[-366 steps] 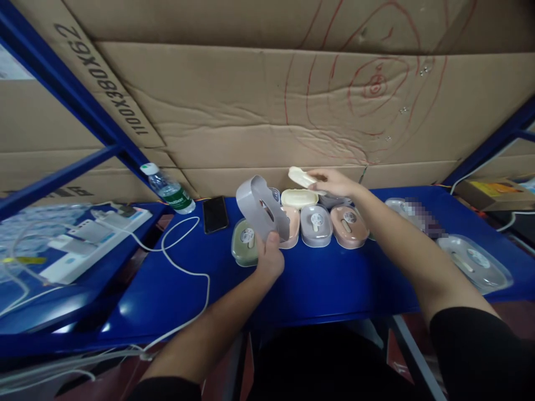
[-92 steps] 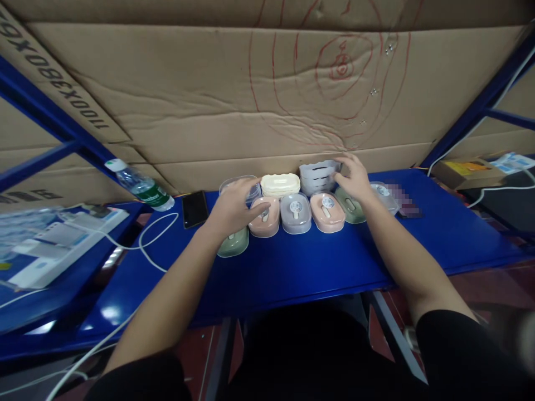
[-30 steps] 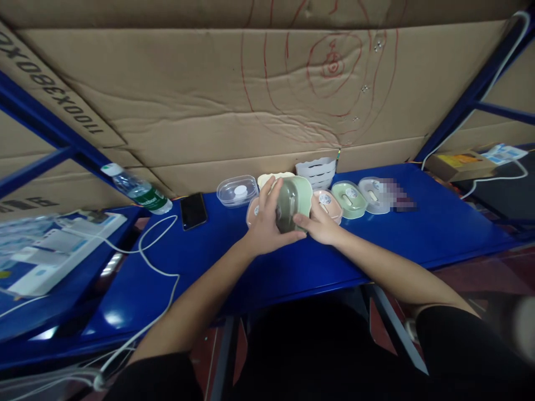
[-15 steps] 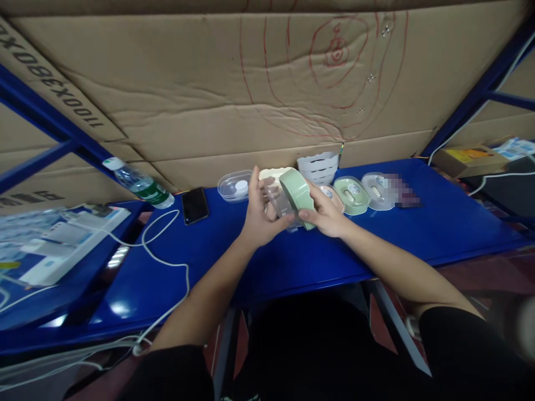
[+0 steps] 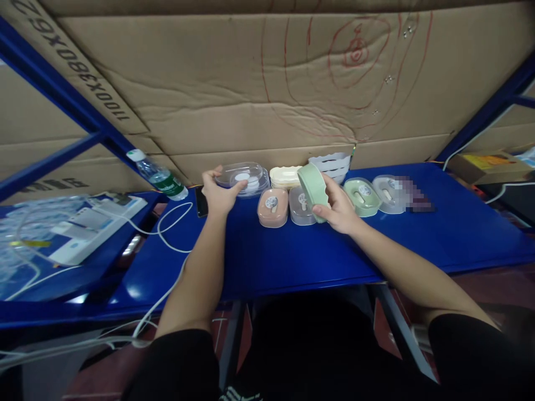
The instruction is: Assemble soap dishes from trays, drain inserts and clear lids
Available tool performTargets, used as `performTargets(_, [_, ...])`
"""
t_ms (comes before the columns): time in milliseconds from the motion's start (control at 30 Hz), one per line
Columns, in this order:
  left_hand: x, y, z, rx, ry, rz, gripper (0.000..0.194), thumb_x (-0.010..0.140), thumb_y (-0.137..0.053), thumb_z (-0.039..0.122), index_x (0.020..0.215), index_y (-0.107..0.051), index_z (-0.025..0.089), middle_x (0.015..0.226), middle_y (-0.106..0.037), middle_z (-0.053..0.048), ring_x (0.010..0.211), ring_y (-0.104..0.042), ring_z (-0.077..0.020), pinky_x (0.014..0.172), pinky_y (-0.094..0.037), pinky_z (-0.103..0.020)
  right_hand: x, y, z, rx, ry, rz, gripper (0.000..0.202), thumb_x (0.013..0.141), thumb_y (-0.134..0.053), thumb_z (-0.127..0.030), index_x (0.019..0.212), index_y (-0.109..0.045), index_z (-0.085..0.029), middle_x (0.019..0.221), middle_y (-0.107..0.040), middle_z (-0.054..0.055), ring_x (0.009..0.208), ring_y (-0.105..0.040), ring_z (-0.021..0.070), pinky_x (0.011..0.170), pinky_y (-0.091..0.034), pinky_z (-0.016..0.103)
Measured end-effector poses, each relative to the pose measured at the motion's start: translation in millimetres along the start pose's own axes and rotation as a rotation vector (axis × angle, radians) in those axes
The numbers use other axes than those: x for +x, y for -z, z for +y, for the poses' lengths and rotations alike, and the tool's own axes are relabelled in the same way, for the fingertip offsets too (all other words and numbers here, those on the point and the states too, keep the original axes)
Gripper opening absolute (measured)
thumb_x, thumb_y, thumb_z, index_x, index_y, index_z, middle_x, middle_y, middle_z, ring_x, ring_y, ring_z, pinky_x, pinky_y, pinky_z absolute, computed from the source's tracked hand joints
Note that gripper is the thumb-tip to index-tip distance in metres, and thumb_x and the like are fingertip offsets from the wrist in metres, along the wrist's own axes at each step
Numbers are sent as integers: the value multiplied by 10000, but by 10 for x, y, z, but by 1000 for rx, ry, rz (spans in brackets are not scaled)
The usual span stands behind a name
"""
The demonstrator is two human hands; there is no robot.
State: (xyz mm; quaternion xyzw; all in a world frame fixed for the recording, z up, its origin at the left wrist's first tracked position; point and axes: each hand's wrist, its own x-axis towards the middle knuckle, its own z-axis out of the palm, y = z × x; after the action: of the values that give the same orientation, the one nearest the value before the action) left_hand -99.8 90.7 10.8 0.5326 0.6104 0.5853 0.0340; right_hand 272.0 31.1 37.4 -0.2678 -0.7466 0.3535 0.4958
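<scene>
On the blue table (image 5: 284, 262): shows loose parts grouped along the back and lidded boxes lined up in front.
Left hand (image 5: 221, 192): reaches to the back left, thumb and fingers clamped on the edge of a clear lid (image 5: 240, 167).
Clear lid: hangs in that grip right over the clear lids (image 5: 263, 189) gathered at the back; touching them or just above, cannot tell.
Right hand (image 5: 340, 209): clamps a green base (image 5: 313, 184), thumb on the near side, fingers partly hidden behind.
Green base: tilts on edge in the air, scalloped rim towards the palm, in front of the cream stack (image 5: 286, 175) and partly over the gray box (image 5: 298, 203) in view.
Back row, further right: holds the gray stack (image 5: 334, 164), leaning near the cardboard (image 5: 209, 67).
Done, by the look of it: counts as partway; lid and green base already apart, one in each hand, with other parts sorted by kind behind.
Left, by the look of it: includes the pink box (image 5: 273, 209), the gray box, the green box (image 5: 361, 196) and the pale box (image 5: 387, 195), all with lids still on.
Far left: stands apart from the work, with a bottle (image 5: 161, 181) and a phone (image 5: 202, 203) beside the left hand.
</scene>
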Motion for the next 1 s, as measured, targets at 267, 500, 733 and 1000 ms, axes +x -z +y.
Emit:
performTargets(267, [-33, -163, -183, 41, 43, -191, 878, 659, -1032, 424, 1384, -577, 228, 1695, -523, -205, 1573, -532, -412, 1353, -349, -592, -18, -3, 65, -3, -5, -30, 991, 841, -819, -781, 1665, -492, -338, 1665, -580, 140, 1384, -658, 405, 1173, -548, 653])
performTargets(500, [-46, -146, -287, 64, 14, -203, 1150, 557, -1082, 533, 1540, -581, 210, 1600, -533, -216, 1557, -512, -493, 1343, -376, -638, -11, 4, 39, -25, 14, -27, 956, 838, -822, -786, 1626, -538, -324, 1626, -615, 137, 1411, -639, 400, 1192, -538, 640])
performTargets(733, [-72, -138, -334, 36, 51, -263, 1374, 544, -1087, 582, 1685, -426, 199, 1733, -460, -274, 1512, -580, -497, 1327, -370, -681, -11, 12, 38, -25, 22, -46, 949, 855, -826, -759, 1644, -521, -331, 1648, -597, 137, 1402, -649, 401, 1190, -537, 643])
performTargets(1000, [-37, -172, -457, -79, 95, -227, 1530, 461, -1116, 594, 1722, -343, 201, 1637, -580, -256, 1580, -521, -488, 1366, -331, -636, -22, 8, 52, -1, -28, -51, 991, 820, -857, -753, 1652, -507, -343, 1676, -571, 132, 1395, -660, 398, 1150, -568, 629])
